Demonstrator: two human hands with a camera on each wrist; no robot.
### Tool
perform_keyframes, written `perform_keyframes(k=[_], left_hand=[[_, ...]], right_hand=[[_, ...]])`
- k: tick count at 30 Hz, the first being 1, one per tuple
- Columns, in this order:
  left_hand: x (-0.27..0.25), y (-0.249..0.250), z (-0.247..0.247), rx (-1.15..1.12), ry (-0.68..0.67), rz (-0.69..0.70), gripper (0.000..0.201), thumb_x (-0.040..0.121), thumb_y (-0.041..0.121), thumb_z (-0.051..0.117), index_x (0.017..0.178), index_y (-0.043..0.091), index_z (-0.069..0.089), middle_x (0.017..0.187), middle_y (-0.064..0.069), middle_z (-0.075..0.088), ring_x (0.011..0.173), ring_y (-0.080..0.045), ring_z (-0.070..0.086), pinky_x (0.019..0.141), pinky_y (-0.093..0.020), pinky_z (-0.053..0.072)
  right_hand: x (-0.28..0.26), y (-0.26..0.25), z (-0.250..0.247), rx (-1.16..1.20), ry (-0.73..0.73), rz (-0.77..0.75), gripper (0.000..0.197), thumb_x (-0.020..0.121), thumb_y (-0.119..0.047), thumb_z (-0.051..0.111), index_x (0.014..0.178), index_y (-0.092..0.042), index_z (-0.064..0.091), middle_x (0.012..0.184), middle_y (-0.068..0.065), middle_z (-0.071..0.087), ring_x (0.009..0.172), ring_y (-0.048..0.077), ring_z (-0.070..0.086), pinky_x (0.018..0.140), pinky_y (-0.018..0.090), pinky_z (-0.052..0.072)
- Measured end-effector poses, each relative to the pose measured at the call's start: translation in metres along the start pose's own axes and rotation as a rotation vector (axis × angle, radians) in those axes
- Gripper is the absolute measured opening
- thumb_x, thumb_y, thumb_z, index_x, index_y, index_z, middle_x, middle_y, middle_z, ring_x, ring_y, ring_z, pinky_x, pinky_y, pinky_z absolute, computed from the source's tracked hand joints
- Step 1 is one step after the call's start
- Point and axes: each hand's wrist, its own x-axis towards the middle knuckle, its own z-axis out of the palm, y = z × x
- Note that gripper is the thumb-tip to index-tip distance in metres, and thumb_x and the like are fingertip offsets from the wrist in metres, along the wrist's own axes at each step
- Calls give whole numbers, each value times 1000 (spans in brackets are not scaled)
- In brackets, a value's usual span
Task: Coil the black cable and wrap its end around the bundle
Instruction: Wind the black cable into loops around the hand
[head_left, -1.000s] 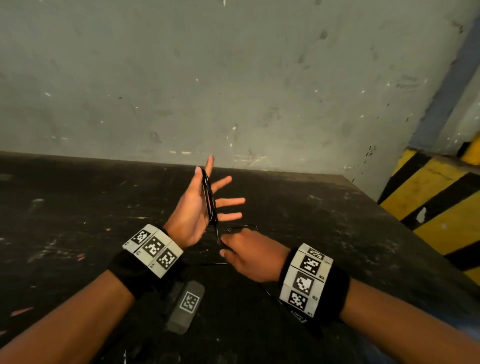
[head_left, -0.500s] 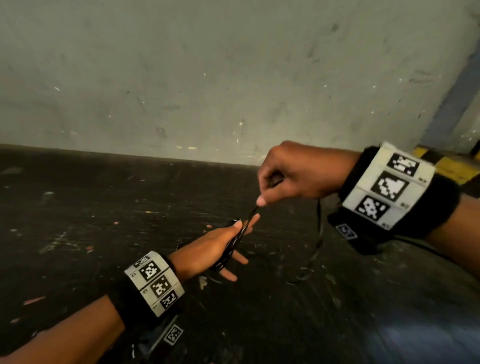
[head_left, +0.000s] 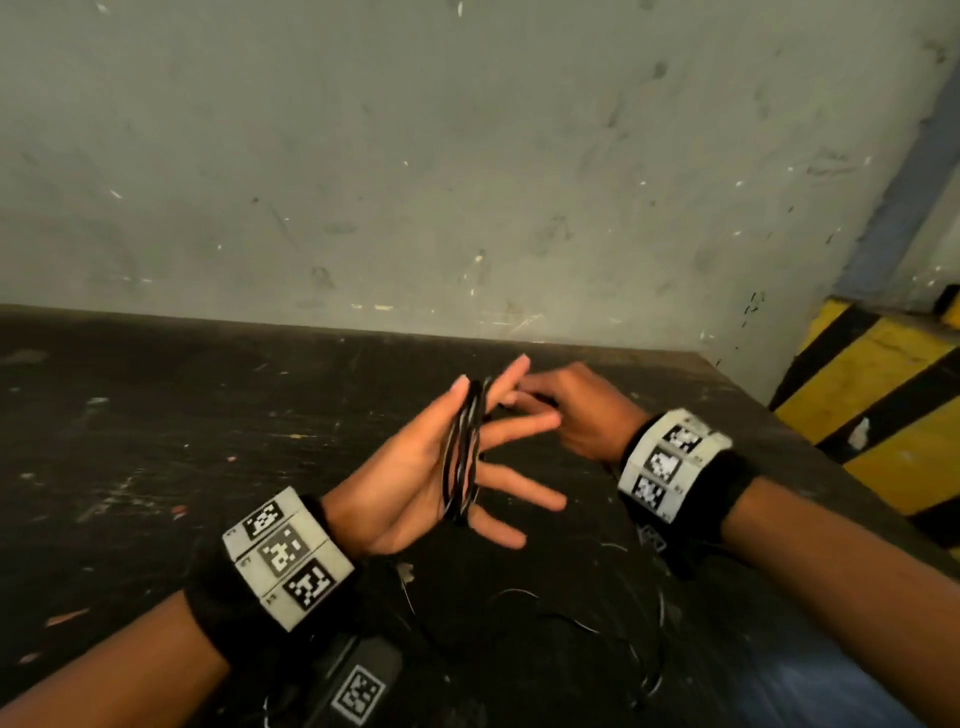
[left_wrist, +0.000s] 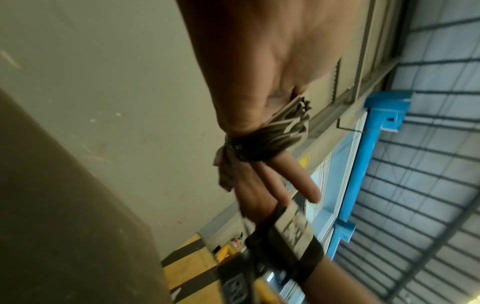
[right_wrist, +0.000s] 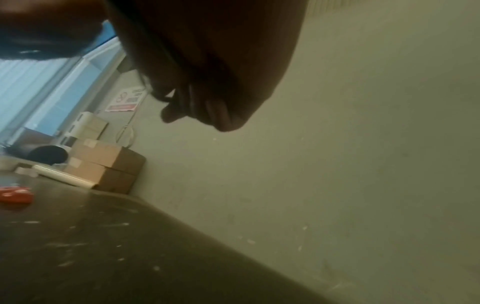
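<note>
Coiling in progress; end wrap not yet started.

The left hand (head_left: 415, 467) stands palm-up with fingers straight and spread; several turns of the black cable (head_left: 462, 457) are looped round it, thumb to little finger; the right hand (head_left: 576, 410), at 2 o'clock of the left, sits behind the spread fingers, and whether it pinches the cable cannot be told; slack cable lies on the dark table (head_left: 156, 441) at 5 o'clock; judged remaining: wind the slack, then wrap the end around the bundle.
</note>
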Motion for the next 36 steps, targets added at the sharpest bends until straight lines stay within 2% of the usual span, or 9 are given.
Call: perform_keyframes(k=[5,11,14,16,19,22,24,29,36], left_hand=[[29,21,-10,-174,180,168,48,94,56,18,141,50,28,147,-7,45,106,-41,63,61,-41,62],[45,29,-37,-66,372,288,48,95,55,15,144,51,16,157,-7,25,99,-36,68,74,-46,60],[48,17,-38,193,461,229,48,95,55,13,143,51,15,158,-3,22,104,-33,65,74,-47,60],[49,4,-40,354,498,178,47,94,56,14,140,55,17,157,1,25,100,-26,67,66,-38,61],[44,-15,-43,578,524,106,43,93,57,16,136,61,18,152,3,35,84,0,68,62,-15,56],[39,-29,-40,635,465,-31,46,92,58,19,138,58,21,143,-2,44,97,-16,67,73,-36,61],[34,-31,-37,640,385,-127,61,85,64,21,144,47,21,154,-5,30,97,-27,67,73,-49,60],[23,-28,-17,490,167,-178,61,81,65,23,140,55,15,157,4,25,94,-28,69,67,-45,61],[16,-12,0,259,-127,-183,58,74,75,38,130,64,30,150,0,41,95,-33,68,59,-41,61]], right_hand=[[-16,-23,34,147,80,34,20,90,-15,43,94,-14,63,91,13,71,82,27,66,73,45,54],[-35,-55,58,160,-177,39,24,96,-27,43,116,-16,50,101,11,67,91,25,64,77,38,51],[-32,-66,36,151,-140,22,16,95,-25,43,90,-16,55,81,5,65,76,24,63,68,39,49],[-28,-70,16,150,-172,5,19,94,-20,47,76,-16,54,62,-9,53,59,9,54,59,29,43],[-22,-71,-11,230,-315,74,17,92,-15,52,85,-4,63,52,-10,49,40,1,49,51,17,40],[-18,-72,-41,401,-350,210,19,92,-15,54,92,2,63,47,-1,49,32,1,44,41,18,42],[-9,-69,-64,324,-318,194,16,91,-14,56,93,-2,67,52,-4,51,33,0,43,38,11,37],[11,-48,-104,-23,-228,30,15,80,-25,71,78,-10,72,43,-17,55,47,-7,49,48,7,35],[11,-14,-96,30,-133,-36,34,74,-38,71,64,-7,66,49,1,51,43,6,40,45,15,29]])
